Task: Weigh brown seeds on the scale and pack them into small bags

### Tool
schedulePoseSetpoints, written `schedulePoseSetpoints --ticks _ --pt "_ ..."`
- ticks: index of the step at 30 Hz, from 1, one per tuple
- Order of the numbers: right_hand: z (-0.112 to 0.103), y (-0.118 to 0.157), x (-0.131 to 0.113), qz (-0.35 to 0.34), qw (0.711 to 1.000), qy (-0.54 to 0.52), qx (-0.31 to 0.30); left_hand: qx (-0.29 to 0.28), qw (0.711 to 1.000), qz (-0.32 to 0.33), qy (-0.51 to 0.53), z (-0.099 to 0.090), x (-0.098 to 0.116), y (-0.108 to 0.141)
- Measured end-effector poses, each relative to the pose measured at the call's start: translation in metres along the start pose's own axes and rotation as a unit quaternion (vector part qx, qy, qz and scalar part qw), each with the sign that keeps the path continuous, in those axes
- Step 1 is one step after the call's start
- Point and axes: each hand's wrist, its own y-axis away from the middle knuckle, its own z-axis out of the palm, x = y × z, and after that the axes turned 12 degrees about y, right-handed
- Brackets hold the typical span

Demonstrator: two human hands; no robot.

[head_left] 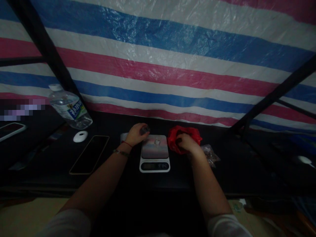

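Note:
A white digital scale (155, 165) sits on the black table in the middle, with a small clear item (157, 142) on its plate. At the scale's upper left corner my left hand (136, 134) is closed round a small dark, clear-looking container (144, 130). My right hand (187, 143) reaches into an open red plastic bag (195, 133) just right of the scale; its fingertips are partly hidden in the bag, so what they hold cannot be made out. Beside that bag lies a clear plastic bag (209, 155) with small brownish contents.
On the left are a phone (90, 154), a white rounded object (80, 136) and a clear bottle (70, 107). Another phone (11, 131) lies at the far left. Black frame bars slant on both sides before a striped sheet (158, 72).

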Motion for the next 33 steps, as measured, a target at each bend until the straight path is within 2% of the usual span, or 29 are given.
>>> schedulePoseSetpoints --ticks 6,10,14,20,26,33 --pt "0.001 0.001 0.004 0.018 0.999 -0.03 0.006 -0.002 1.0 -0.002 0.001 0.001 -0.001 0.001" --pt "-0.005 0.001 0.007 0.057 0.998 -0.015 0.022 0.001 1.0 -0.004 0.004 0.0 -0.001 0.001" --pt "-0.014 0.001 0.007 0.062 0.998 0.015 0.023 0.0 1.0 -0.001 0.001 0.0 -0.001 0.0" --pt "-0.012 0.003 0.008 0.031 0.999 0.044 0.004 -0.004 1.0 0.001 0.008 0.0 -0.001 0.001" --pt "-0.005 0.0 0.009 0.046 0.997 0.057 -0.027 -0.004 1.0 0.004 0.014 -0.001 0.001 0.001" --pt "-0.007 -0.004 -0.002 -0.009 0.996 0.088 -0.014 -0.007 1.0 0.001 0.018 -0.001 0.002 0.0"
